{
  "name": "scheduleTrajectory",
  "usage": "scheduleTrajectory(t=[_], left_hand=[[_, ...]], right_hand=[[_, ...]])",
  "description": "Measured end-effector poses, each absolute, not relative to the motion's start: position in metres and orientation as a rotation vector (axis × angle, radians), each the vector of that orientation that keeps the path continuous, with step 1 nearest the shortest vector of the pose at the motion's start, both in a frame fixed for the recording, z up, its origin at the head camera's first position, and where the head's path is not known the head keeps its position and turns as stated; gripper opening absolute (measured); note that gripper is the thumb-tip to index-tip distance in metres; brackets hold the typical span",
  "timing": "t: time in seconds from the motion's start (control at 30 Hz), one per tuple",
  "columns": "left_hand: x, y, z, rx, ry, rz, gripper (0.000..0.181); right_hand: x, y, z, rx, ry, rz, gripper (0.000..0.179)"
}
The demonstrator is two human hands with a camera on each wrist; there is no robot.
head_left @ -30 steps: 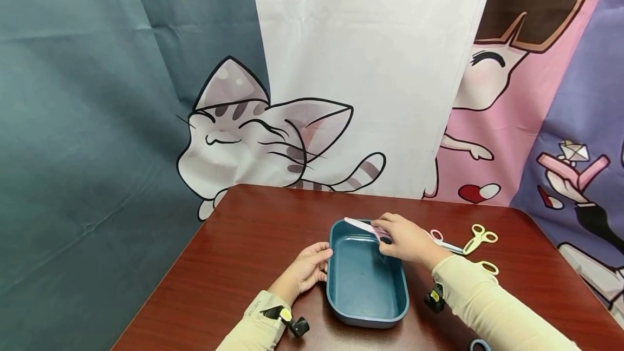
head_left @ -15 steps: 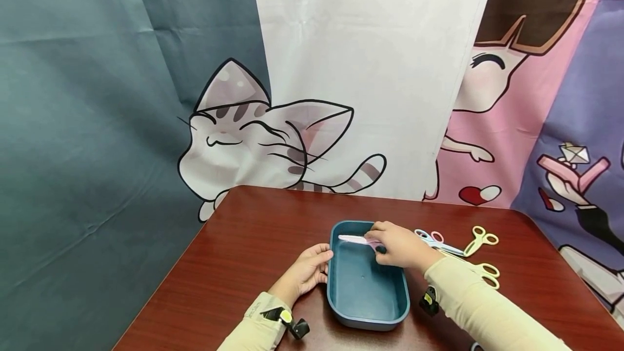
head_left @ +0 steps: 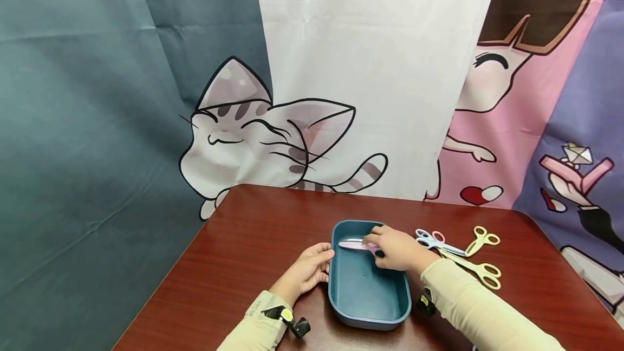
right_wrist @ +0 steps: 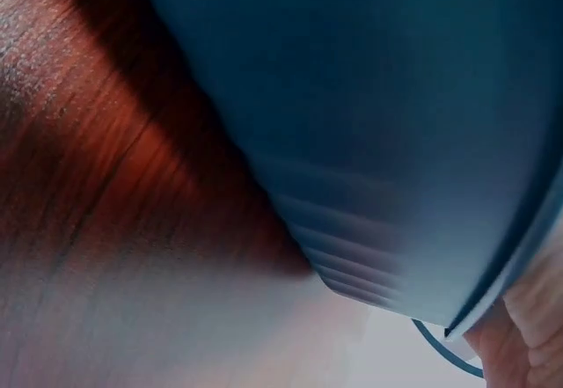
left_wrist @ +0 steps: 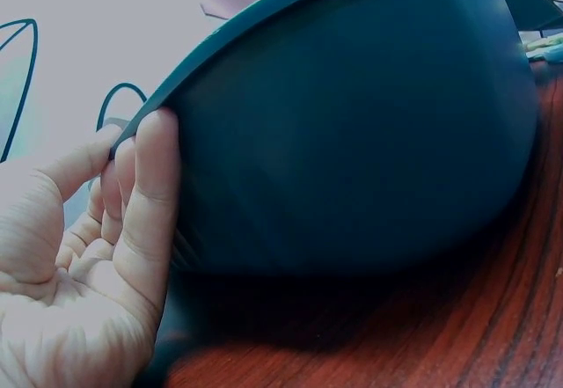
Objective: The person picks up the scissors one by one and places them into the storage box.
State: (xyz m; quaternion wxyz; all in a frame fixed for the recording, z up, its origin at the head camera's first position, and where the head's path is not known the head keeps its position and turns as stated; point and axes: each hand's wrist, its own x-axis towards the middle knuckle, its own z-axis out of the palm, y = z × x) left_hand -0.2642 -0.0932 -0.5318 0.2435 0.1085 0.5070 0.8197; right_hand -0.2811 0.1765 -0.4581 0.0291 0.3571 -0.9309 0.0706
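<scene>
A blue rectangular plastic box (head_left: 369, 302) stands on the table. My left hand (head_left: 307, 268) pinches its left rim, thumb on the rim and fingers against the outer wall, as the left wrist view shows up close. My right hand (head_left: 396, 249) reaches over the box's right side and holds pink scissors (head_left: 352, 245) by the handle end. Their blades point left, low inside the far part of the box. In the right wrist view the box's outer wall (right_wrist: 352, 142) fills most of the picture, and only part of the hand (right_wrist: 528, 331) shows at the lower right edge.
Right of the box lie light blue scissors (head_left: 427, 239) with a pink handle loop (head_left: 438, 236) beside them. Small yellow-green scissors (head_left: 480, 239) and larger pale yellow scissors (head_left: 481, 271) lie near them. A printed cloth (head_left: 390, 58) hangs behind the reddish-brown table (head_left: 234, 264).
My right hand has brought the pink scissors down from above the far rim into the box, coming slightly nearer. The left hand keeps its grip on the rim.
</scene>
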Motion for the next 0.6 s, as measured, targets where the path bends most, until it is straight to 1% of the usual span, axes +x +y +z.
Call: scheduleTrajectory(t=[0.23, 0.6], left_hand=[[-0.2647, -0.0945, -0.5309, 0.307, 1.381, 2.239, 0.006], [-0.2635, -0.0926, -0.5306, 0.285, 1.37, 2.255, 0.006]], right_hand=[[-0.2835, 0.173, -0.4611, 1.156, -2.851, 0.182, 0.041], [-0.2837, 0.1689, -0.4646, 1.105, -2.913, 0.099, 0.044]])
